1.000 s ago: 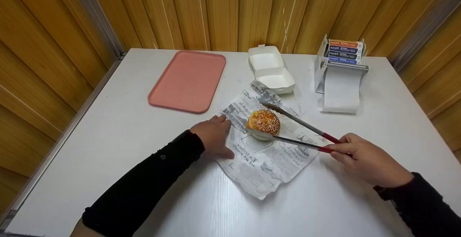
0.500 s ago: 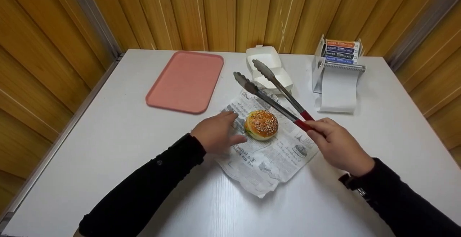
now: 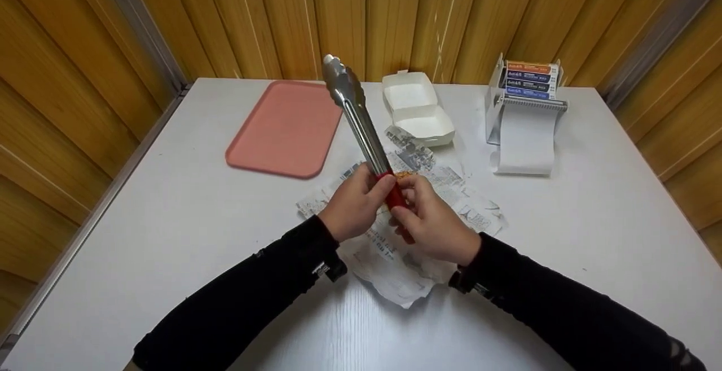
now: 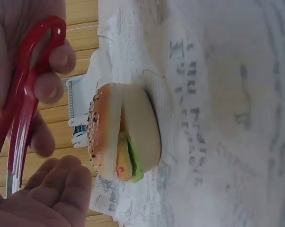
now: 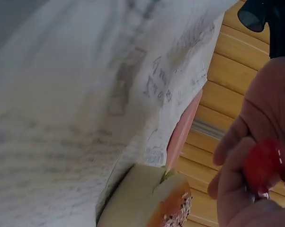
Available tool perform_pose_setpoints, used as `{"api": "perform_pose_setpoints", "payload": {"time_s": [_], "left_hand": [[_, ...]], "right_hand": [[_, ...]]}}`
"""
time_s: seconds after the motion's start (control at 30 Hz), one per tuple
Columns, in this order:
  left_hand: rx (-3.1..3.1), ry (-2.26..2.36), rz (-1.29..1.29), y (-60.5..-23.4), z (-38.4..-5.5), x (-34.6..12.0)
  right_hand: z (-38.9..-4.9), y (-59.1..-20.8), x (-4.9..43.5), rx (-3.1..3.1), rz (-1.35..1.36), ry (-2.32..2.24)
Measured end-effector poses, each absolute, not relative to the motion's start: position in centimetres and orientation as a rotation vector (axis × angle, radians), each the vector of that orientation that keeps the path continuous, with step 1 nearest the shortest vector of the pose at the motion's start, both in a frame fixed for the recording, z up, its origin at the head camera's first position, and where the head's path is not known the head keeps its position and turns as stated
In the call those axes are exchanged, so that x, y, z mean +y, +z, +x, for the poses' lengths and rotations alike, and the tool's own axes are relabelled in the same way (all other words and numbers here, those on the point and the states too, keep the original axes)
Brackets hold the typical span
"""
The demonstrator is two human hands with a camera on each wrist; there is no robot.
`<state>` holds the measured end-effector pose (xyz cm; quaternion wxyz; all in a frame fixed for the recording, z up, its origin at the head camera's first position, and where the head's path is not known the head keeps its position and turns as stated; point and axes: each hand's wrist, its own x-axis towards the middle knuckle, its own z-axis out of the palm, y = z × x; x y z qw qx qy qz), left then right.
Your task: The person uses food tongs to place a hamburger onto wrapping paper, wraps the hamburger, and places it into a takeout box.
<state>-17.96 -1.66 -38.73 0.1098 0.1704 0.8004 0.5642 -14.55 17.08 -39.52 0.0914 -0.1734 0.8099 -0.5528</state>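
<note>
Right hand (image 3: 437,227) grips the red handle end of the steel scalloped-tip tongs (image 3: 365,131); left hand (image 3: 352,204) pinches them higher, at the top of the red, tips raised. Sesame-topped round burger with green filling (image 4: 126,132) sits upright below the hands on the newsprint-patterned paper sheet (image 3: 389,269), mostly hidden from head view. Farther back on the white desk (image 3: 592,207): pink rectangular tray (image 3: 285,131) left, open white clamshell box (image 3: 410,92) mid, metal label-roll dispenser (image 3: 527,134) right. Yellow wood-panel wall (image 3: 395,16) behind.
</note>
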Motion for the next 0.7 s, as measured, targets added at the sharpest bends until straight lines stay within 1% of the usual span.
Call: {"api": "perform_pose_setpoints", "payload": {"time_s": [0.13, 0.23, 0.33, 0.47, 0.57, 0.7], "left_hand": [[2.211, 1.897, 0.303, -38.6, -19.0, -2.6], [2.234, 1.942, 0.182, -38.0, -21.0, -4.6], [2.477, 1.769, 0.081, -37.6, -23.5, -7.4], [2.804, 1.440, -0.075, -37.8, -26.6, -10.7], [2.938, 1.224, -0.152, -38.4, -28.3, -12.5], [3.033, 1.005, -0.190, -39.3, -29.8, -14.1]], "right_hand": [[-15.3, -39.3, 17.3, 2.382, -0.570, -1.602], [-16.0, -39.1, 18.8, 2.486, -0.533, -1.504], [-16.5, -38.9, 20.7, 2.609, -0.434, -1.414], [-17.7, -38.9, 22.8, 2.699, -0.331, -1.360], [-19.1, -39.0, 24.0, 2.747, -0.268, -1.288], [-21.3, -39.2, 25.1, 2.783, -0.193, -1.159]]}}
